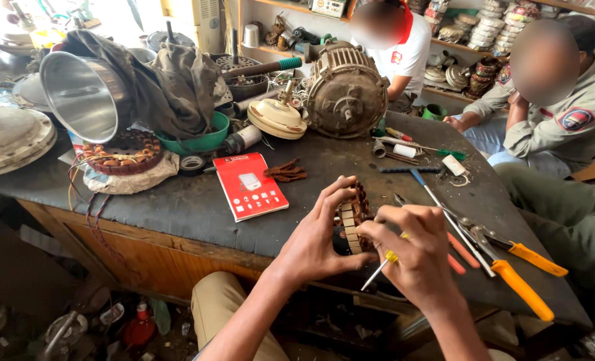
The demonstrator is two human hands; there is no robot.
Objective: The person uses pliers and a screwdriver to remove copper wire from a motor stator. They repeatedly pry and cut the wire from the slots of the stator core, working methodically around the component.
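A person's left hand (314, 237) grips a small motor stator (352, 217), its slotted core and brownish windings showing between curled fingers (334, 194), while the right hand (414, 251) pinches a thin tool with a yellow handle (383, 264) against the stator's near side, the metal shaft angled down and out below the knuckles. The stator is held up off the surface, just above the near edge of the dark workbench (197, 200), whose wooden front drops away directly under the wrists. Just right of the right-hand fingers lie orange-handled pliers (511, 267) and a long screwdriver with a blue handle (438, 200), close enough to crowd that side. Left of the left-hand fingers there is a bare stretch of benchtop reaching to a red booklet (250, 186), with a few brown scraps (286, 172) beyond it. Farther from the fingers, the back of the bench is packed: a large grey electric motor (344, 90), a cream-coloured fan hub (277, 117), a green bowl (200, 140) under a heap of dark cloth (163, 80), a shiny steel pot (83, 93) on its side, and a wound copper stator (122, 152) resting on a cloth pad with loose wires trailing over the edge. Small parts and a white tube (404, 151) sit past the screwdriver. Two other people sit at the far right corner, beyond the bench, in front of shelves stacked with coils and parts. Below the bench, the floor is littered with debris.
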